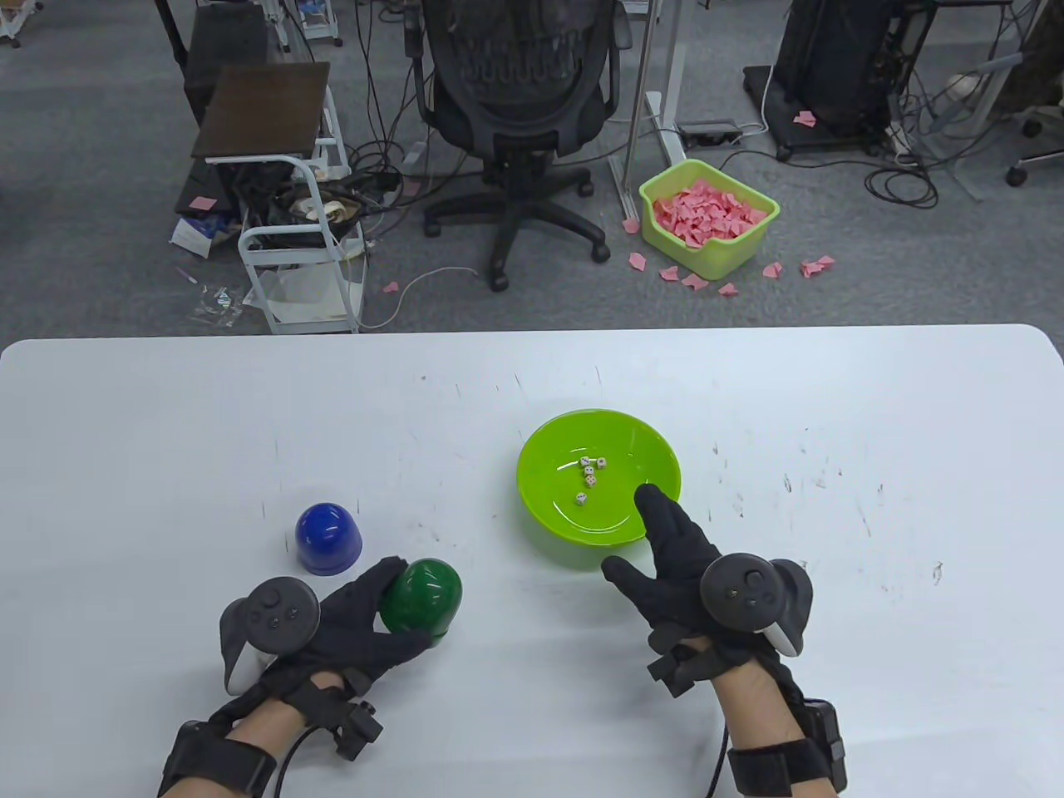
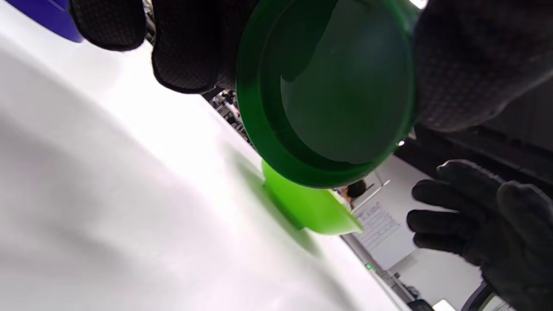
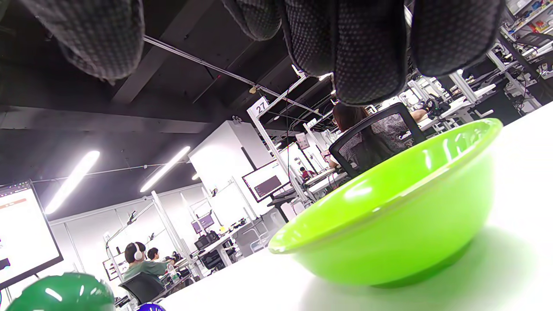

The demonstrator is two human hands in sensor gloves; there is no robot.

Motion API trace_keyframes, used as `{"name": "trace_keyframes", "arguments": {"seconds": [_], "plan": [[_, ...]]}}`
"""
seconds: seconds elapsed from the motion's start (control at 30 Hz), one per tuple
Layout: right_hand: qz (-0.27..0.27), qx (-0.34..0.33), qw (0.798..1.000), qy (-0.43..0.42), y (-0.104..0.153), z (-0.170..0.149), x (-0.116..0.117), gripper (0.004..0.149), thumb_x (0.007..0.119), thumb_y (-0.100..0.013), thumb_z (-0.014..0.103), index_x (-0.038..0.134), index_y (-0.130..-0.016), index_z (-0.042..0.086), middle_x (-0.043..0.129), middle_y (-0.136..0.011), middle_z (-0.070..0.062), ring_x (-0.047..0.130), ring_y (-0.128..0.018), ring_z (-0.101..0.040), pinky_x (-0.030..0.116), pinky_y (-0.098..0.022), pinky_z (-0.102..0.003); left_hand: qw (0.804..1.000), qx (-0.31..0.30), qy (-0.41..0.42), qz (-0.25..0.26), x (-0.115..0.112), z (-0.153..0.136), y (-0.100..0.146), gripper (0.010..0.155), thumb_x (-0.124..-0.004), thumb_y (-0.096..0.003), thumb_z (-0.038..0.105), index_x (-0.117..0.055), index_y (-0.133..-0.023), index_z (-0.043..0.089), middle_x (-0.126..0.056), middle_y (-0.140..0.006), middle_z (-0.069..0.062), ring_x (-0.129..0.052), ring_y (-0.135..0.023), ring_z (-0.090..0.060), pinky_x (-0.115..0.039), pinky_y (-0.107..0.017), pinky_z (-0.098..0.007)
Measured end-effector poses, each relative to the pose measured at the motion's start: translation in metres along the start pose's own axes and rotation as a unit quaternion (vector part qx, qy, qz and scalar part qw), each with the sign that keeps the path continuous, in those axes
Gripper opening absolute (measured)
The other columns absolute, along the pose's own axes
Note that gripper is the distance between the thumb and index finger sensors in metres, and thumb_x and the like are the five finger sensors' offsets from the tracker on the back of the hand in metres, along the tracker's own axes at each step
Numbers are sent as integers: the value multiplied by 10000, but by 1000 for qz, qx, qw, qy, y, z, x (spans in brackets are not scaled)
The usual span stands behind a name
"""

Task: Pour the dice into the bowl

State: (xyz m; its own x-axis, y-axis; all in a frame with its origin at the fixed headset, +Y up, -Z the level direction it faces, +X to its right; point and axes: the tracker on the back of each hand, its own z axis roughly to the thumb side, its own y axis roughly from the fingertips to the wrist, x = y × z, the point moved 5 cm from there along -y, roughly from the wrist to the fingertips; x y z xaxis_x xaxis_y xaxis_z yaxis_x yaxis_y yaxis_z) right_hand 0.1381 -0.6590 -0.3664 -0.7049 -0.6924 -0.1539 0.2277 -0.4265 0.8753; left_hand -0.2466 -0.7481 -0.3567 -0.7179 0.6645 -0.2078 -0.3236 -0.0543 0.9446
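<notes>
A lime green bowl (image 1: 549,449) sits on the white table right of centre, with several small white dice (image 1: 588,475) lying in it. My left hand (image 1: 374,615) grips a dark green cup (image 1: 422,594) at the front left. In the left wrist view the cup's open mouth (image 2: 345,99) faces the camera and looks empty. My right hand (image 1: 657,540) is open and empty, fingers spread over the bowl's near rim; I cannot tell if they touch it. The bowl also shows in the right wrist view (image 3: 402,216), with the right fingertips (image 3: 363,52) above it.
A blue cup (image 1: 328,539) stands mouth down just left of and behind the green cup. Beyond the table's far edge are an office chair (image 1: 519,100), a white cart (image 1: 299,241) and a green bin of pink paper (image 1: 708,216).
</notes>
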Motion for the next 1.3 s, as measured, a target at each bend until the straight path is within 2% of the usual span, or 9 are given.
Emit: {"name": "trace_keyframes", "arguments": {"seconds": [0.4, 0.63, 0.83, 1.03, 1.2, 1.3], "plan": [[7, 1, 1000, 6, 0, -1, 2, 869, 767, -471, 554, 448, -1081, 24, 629, -1058, -339, 817, -741, -559, 678, -559, -715, 995, 28, -76, -65, -27, -5, -8, 958, -942, -344, 650, -542, -1056, 150, -745, -1035, -161, -794, -946, -383, -601, -752, -630], [9, 3, 1000, 8, 0, -1, 2, 864, 767, -473, 554, 457, -1081, 24, 627, -1059, -339, 817, -741, -558, 677, -559, -715, 993, 27, -91, -71, -27, -5, -9, 969, -953, -326, 656, -547, -1051, 158, -756, -1028, -151, -810, -938, -372, -610, -747, -630], [10, 3, 1000, 8, -1, -1, 3, 858, 768, -473, 552, 467, -1078, 24, 631, -1058, -336, 817, -742, -559, 679, -558, -714, 985, 33, -138, -98, -24, -2, -11, 997, -988, -285, 656, -557, -1036, 162, -778, -1008, -133, -820, -934, -361, -615, -741, -637], [10, 2, 1000, 8, -1, -2, 3, 856, 770, -472, 551, 474, -1077, 23, 632, -1057, -338, 817, -743, -558, 679, -557, -715, 974, 41, -177, -133, -28, -1, -11, 1055, -993, -281, 651, -499, -1070, 154, -756, -1016, -137, -802, -916, -364, -600, -744, -639], [11, 2, 1000, 8, -1, -2, 3, 854, 771, -472, 551, 478, -1076, 23, 632, -1056, -339, 818, -743, -558, 679, -558, -716, 968, 45, -204, -142, -33, -1, -10, 1047, -991, -278, 656, -502, -1061, 163, -743, -1021, -123, -768, -937, -351, -573, -751, -647], [12, 3, 1000, 9, -1, -2, 4, 853, 770, -473, 551, 478, -1076, 23, 633, -1057, -338, 818, -741, -559, 680, -557, -716, 962, 58, -221, -152, -36, -3, -10, 1052, -987, -276, 663, -482, -1055, 168, -714, -1040, -121, -676, -990, -389, -516, -759, -668]]}}
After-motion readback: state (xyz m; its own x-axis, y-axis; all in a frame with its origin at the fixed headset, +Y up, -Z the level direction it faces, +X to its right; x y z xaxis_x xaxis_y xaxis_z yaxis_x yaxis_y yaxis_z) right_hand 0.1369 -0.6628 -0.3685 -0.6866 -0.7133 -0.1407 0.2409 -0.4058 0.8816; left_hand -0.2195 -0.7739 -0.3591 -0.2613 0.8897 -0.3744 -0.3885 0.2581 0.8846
